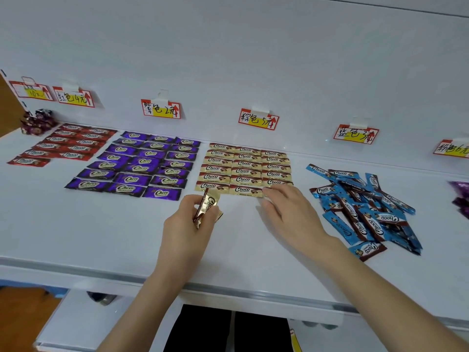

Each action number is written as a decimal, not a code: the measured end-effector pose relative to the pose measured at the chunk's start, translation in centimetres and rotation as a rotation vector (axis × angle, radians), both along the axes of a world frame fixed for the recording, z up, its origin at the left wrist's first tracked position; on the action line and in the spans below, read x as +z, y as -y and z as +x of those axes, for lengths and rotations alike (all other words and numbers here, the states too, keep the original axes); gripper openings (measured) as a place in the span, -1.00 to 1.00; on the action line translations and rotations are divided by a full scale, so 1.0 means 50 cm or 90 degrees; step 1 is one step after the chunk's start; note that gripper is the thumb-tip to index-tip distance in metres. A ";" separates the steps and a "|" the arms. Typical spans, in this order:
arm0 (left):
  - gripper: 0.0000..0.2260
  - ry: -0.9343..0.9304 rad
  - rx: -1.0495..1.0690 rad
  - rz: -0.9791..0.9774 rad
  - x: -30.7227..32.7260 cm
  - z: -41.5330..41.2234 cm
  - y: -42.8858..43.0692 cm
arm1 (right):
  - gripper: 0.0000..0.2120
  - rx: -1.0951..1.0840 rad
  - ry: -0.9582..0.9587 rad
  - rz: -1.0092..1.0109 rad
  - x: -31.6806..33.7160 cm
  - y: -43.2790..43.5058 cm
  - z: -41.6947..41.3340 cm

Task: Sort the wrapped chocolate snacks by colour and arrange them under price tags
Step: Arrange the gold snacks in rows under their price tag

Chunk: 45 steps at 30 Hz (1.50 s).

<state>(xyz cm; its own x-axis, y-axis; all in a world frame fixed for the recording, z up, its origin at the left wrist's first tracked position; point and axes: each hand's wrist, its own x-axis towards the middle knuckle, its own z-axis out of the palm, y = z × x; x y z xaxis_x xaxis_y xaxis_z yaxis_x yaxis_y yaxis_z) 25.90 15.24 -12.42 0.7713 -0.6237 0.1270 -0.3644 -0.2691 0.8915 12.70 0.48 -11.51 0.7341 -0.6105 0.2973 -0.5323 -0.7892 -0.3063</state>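
left hand [189, 221] is pinching spare gold snacks [208, 206] upright just short of the gold grid [246, 168] near row; right hand [288, 212] is pressing flat, fingers [275, 193] straight, on that row's right end, so should be squaring the hidden piece beneath them against the neighbour [245, 190] left of those fingertips.

A glossy white tabletop [76, 237] fills the middle of the view, its rounded front edge [228, 292] catching a pale highlight; behind it rises a plain white wall [228, 47], smooth and faintly reflective where it meets the surface; a thin dark seam [380, 5] crosses the wall's top right corner; a brown wooden panel [6, 107] stands at the far left; below the table, an orange-brown floor [20, 321] shows beside a white cabinet front [76, 323]; the light is soft, even and cool.
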 end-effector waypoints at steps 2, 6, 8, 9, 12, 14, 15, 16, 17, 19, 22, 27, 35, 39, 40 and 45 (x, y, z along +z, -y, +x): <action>-0.87 -0.010 0.012 -0.001 0.001 0.003 -0.008 | -0.71 0.035 -0.021 0.004 0.005 -0.013 0.022; -0.87 -0.015 0.024 -0.024 -0.002 0.006 -0.021 | -0.68 0.058 -0.061 -0.015 -0.006 -0.032 0.061; -0.88 -0.012 0.028 -0.034 -0.004 0.007 -0.023 | -0.70 0.047 -0.072 -0.030 -0.014 -0.032 0.067; -0.88 -0.013 0.030 -0.037 -0.005 0.007 -0.024 | -0.70 0.043 -0.075 -0.036 -0.017 -0.031 0.068; -0.88 -0.020 0.031 -0.043 -0.007 0.006 -0.022 | -0.72 0.035 -0.064 -0.037 -0.023 -0.030 0.069; -0.88 -0.023 0.030 -0.045 -0.007 0.006 -0.022 | -0.72 0.032 -0.062 -0.040 -0.025 -0.029 0.070; -0.88 -0.023 0.031 -0.046 -0.006 0.006 -0.022 | -0.72 0.033 -0.063 -0.043 -0.027 -0.028 0.070; -0.88 -0.023 0.031 -0.047 -0.006 0.005 -0.022 | -0.72 0.034 -0.064 -0.046 -0.027 -0.028 0.070; -0.88 -0.023 0.031 -0.047 -0.005 0.005 -0.022 | -0.71 0.034 -0.064 -0.048 -0.028 -0.028 0.070; -0.88 -0.027 0.032 -0.048 -0.004 0.004 -0.022 | -0.71 0.034 -0.060 -0.053 -0.030 -0.026 0.070; -0.88 -0.037 0.033 -0.044 -0.001 0.003 -0.023 | -0.72 0.037 -0.053 -0.055 -0.033 -0.025 0.070; -0.92 -0.116 0.013 -0.053 0.016 0.005 -0.027 | -0.71 0.046 0.020 -0.022 -0.022 -0.034 0.065; -0.86 -0.407 -0.114 -0.163 0.070 -0.037 -0.043 | -0.87 0.144 0.330 0.430 0.076 -0.112 0.044; -0.77 -0.433 -0.149 -0.183 0.084 -0.059 -0.057 | -0.86 0.129 0.344 0.457 0.097 -0.138 0.026; -0.77 -0.443 -0.153 -0.185 0.087 -0.063 -0.060 | -0.88 0.114 0.355 0.473 0.099 -0.140 0.021; -0.66 -0.639 -0.148 -0.178 0.099 -0.073 -0.064 | -0.93 0.085 0.378 0.534 0.109 -0.150 -0.010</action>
<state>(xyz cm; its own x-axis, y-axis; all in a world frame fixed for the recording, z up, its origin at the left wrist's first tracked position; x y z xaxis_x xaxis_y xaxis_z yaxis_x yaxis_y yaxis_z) 22.24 18.43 -7.45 0.4685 -0.8160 -0.3386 0.5548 -0.0265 0.8316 12.22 7.99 -6.06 0.6847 -0.7132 0.1500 -0.0402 -0.2424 -0.9693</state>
